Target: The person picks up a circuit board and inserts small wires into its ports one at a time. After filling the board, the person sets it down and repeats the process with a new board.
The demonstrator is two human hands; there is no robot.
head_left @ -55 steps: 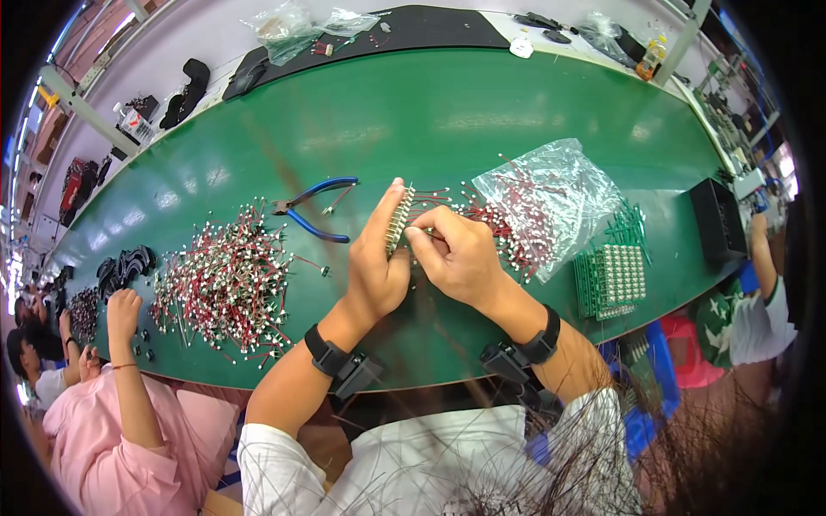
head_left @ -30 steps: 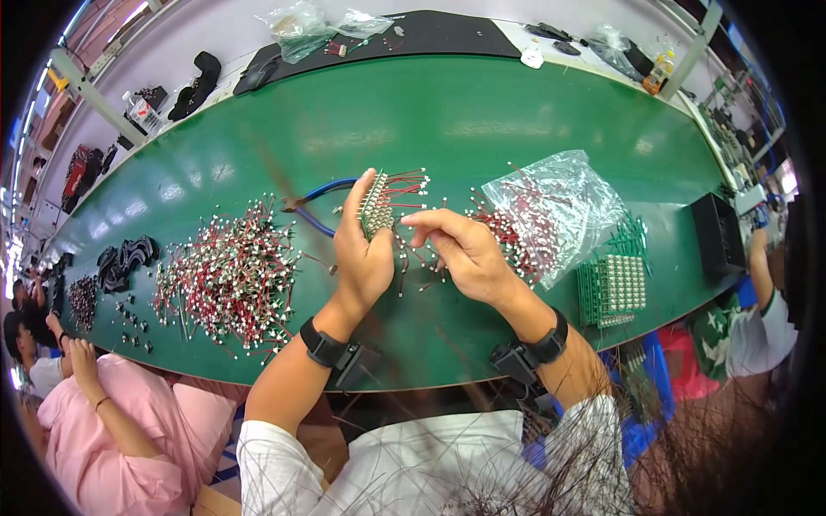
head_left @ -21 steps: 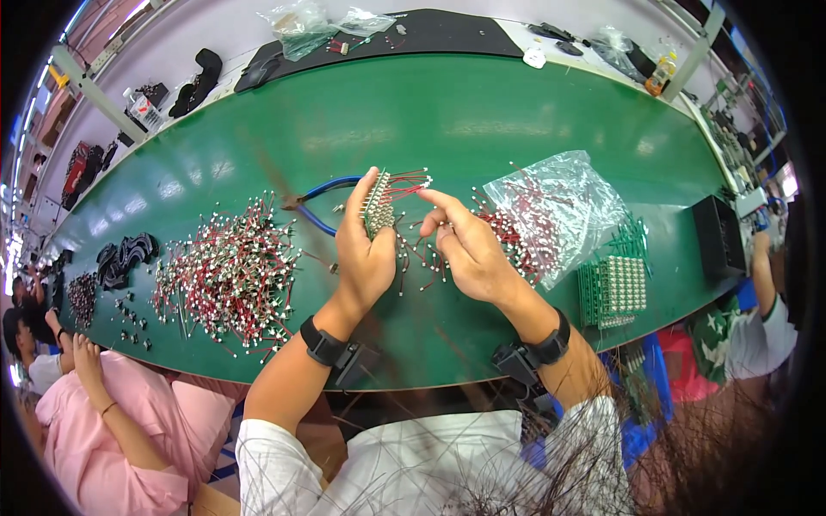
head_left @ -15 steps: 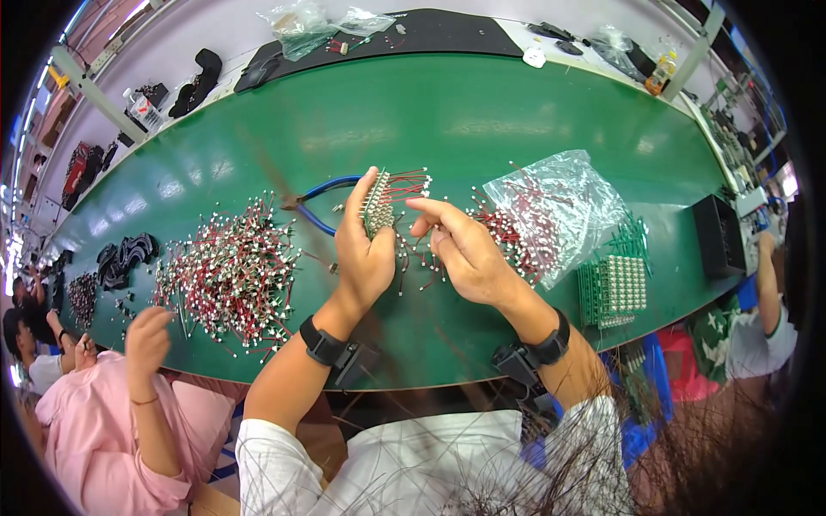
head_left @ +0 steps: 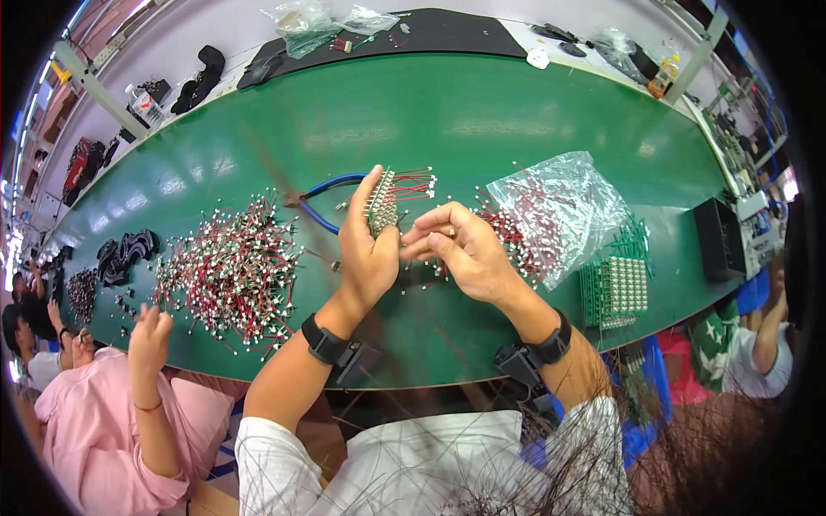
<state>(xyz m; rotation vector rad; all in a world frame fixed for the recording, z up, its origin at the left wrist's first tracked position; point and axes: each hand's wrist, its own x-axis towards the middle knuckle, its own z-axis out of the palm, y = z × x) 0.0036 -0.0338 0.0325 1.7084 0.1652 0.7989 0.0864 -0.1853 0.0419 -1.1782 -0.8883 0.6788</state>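
Observation:
Upright in my left hand (head_left: 365, 249) is a small circuit-board panel (head_left: 382, 206) with rows of pale metal parts, pinned between fingers and thumb. Thin red wires (head_left: 415, 182) with white ends stick out to the right from its upper part. Close beside it, my right hand (head_left: 469, 258) has its thumb and fingers bent together, a tiny pale bit at the thumb tip that I cannot make out. A loose pile of red wires with white connectors (head_left: 516, 236) lies just beyond my right hand, partly under a clear plastic bag (head_left: 568, 211).
A large heap of wired connectors (head_left: 237, 271) covers the green table (head_left: 413, 112) at left. Behind my left hand lies a blue loop (head_left: 331, 185). To the right are stacked board panels (head_left: 615, 292) and a black bin (head_left: 717, 236). A co-worker's hand (head_left: 149, 340) reaches in at left.
My right hand has shifted slightly lower, its outstretched index finger drawing away from the wire ends and in toward the thumb. My left hand keeps its hold on the panel, almost unmoved.

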